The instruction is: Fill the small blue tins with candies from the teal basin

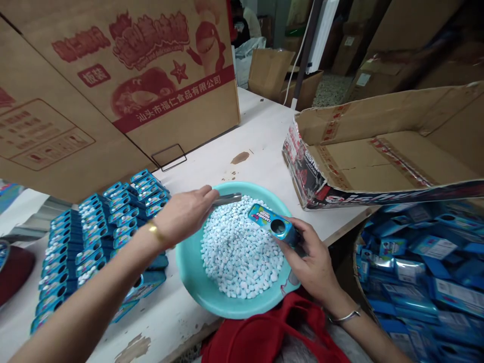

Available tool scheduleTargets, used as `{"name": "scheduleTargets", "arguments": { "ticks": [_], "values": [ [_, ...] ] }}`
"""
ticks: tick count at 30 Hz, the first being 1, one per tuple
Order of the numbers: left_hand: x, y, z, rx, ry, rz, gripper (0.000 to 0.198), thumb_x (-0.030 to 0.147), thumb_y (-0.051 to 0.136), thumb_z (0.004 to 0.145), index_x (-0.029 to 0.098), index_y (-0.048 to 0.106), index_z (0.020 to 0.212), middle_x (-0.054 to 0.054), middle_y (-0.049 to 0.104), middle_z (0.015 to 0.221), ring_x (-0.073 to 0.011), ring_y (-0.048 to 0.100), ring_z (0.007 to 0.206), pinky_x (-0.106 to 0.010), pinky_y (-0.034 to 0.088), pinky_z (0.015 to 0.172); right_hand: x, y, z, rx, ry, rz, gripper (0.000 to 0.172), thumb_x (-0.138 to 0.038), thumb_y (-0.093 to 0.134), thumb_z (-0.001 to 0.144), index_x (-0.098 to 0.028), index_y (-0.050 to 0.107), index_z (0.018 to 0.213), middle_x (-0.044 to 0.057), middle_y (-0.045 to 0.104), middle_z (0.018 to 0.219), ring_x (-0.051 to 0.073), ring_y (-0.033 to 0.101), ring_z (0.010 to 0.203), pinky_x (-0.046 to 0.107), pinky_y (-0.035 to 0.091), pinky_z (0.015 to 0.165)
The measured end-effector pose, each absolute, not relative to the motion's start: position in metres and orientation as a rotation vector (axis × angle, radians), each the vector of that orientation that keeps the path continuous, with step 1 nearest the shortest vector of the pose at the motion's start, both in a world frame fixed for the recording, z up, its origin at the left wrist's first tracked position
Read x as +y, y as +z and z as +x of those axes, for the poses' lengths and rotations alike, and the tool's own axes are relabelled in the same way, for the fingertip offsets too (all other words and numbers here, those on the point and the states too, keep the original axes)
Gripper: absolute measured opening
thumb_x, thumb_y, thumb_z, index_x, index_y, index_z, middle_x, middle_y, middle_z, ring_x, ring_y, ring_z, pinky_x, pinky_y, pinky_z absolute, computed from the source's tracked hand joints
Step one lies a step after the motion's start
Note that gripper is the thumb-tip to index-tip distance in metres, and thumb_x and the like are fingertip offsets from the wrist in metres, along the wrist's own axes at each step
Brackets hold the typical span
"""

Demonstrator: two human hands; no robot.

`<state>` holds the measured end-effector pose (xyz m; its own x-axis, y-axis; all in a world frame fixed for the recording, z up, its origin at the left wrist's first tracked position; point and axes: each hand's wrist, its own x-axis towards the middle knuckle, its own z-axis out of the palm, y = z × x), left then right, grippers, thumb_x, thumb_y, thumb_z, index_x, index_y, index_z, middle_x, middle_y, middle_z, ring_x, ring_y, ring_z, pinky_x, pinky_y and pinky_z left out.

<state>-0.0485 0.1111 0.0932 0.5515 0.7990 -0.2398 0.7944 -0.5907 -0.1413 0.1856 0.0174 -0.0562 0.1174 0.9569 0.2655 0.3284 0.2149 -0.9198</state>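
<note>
My left hand [189,214] is closed around a narrow grey metal tool [227,198], whose exact kind I cannot make out. It hovers over the far left part of a turquoise basin [192,282]. Small pale blue and white candies [242,252] fill much of the basin. Above the basin's right side, my right hand [312,259] grips a small blue candy box [273,223] by its near end. A round dark hole shows in the box's upper face. The metal tool and the box are apart.
Rows of similar blue boxes [124,217] stand at left, several topped with candies. A large printed carton [170,101] rises behind them. At right are an open shallow carton [363,156] and a container heaped with blue boxes [427,282]. A dark red bowl [15,272] sits far left.
</note>
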Motion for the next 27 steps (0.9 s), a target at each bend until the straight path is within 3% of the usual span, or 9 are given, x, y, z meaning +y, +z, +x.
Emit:
{"name": "scheduleTargets", "arguments": {
  "ticks": [5, 9, 14, 19, 23, 27],
  "values": [
    [0.113, -0.015, -0.061, -1.418, 0.55, -2.84, 0.022, 0.009, 0.034, 0.093, 0.013, 0.053, 0.104, -0.013, 0.061, 0.103, -0.0236, 0.058, 0.094, -0.032, 0.048, 0.073, 0.02, -0.059, 0.186, -1.286, 0.833, -1.332, 0.04, -0.035, 0.065, 0.085, -0.025, 0.054, 0.122, 0.008, 0.063, 0.117, 0.024, 0.062, 0.105, 0.041, 0.051, 0.094],
    [0.081, -0.04, -0.051, -1.234, 0.528, -3.09, 0.022, 0.009, 0.035, 0.092, 0.015, 0.05, 0.106, -0.014, 0.06, 0.108, -0.0256, 0.056, 0.097, -0.035, 0.048, 0.078, 0.02, -0.059, 0.186, -1.273, 0.84, -1.316, 0.041, -0.036, 0.066, 0.084, -0.025, 0.053, 0.122, 0.009, 0.063, 0.116, 0.024, 0.062, 0.105, 0.042, 0.052, 0.094],
    [0.05, -0.035, -0.043, -1.383, 0.534, -3.361, 0.02, 0.014, 0.043, 0.088, 0.017, 0.046, 0.108, -0.011, 0.061, 0.107, -0.0243, 0.059, 0.093, -0.034, 0.047, 0.077, 0.021, -0.059, 0.185, -1.223, 0.856, -1.28, 0.041, -0.036, 0.067, 0.083, -0.024, 0.053, 0.12, 0.008, 0.063, 0.118, 0.023, 0.063, 0.104, 0.04, 0.052, 0.094],
    [0.042, -0.024, -0.051, -1.593, 0.163, -3.636, 0.019, 0.025, 0.048, 0.091, 0.018, 0.046, 0.108, -0.005, 0.06, 0.095, -0.017, 0.055, 0.08, -0.028, 0.044, 0.073, 0.024, -0.059, 0.185, -1.182, 0.89, -1.24, 0.039, -0.034, 0.069, 0.082, -0.025, 0.054, 0.117, 0.008, 0.063, 0.118, 0.023, 0.062, 0.105, 0.04, 0.05, 0.097],
    [0.05, 0.012, -0.066, -1.588, -0.133, -3.697, 0.022, 0.035, 0.048, 0.094, 0.017, 0.049, 0.107, -0.005, 0.059, 0.091, -0.0147, 0.052, 0.077, -0.026, 0.043, 0.072, 0.022, -0.062, 0.185, -1.194, 0.88, -1.257, 0.04, -0.033, 0.069, 0.082, -0.025, 0.054, 0.119, 0.008, 0.063, 0.118, 0.024, 0.061, 0.107, 0.041, 0.049, 0.098],
    [0.061, 0.066, -0.073, -1.556, -0.108, -3.583, 0.022, 0.031, 0.047, 0.096, 0.016, 0.05, 0.112, -0.005, 0.06, 0.094, -0.0139, 0.054, 0.08, -0.026, 0.043, 0.072, 0.02, -0.062, 0.186, -1.309, 0.816, -1.309, 0.041, -0.032, 0.066, 0.084, -0.026, 0.054, 0.122, 0.007, 0.063, 0.119, 0.025, 0.061, 0.108, 0.042, 0.05, 0.096]
  ]
}}
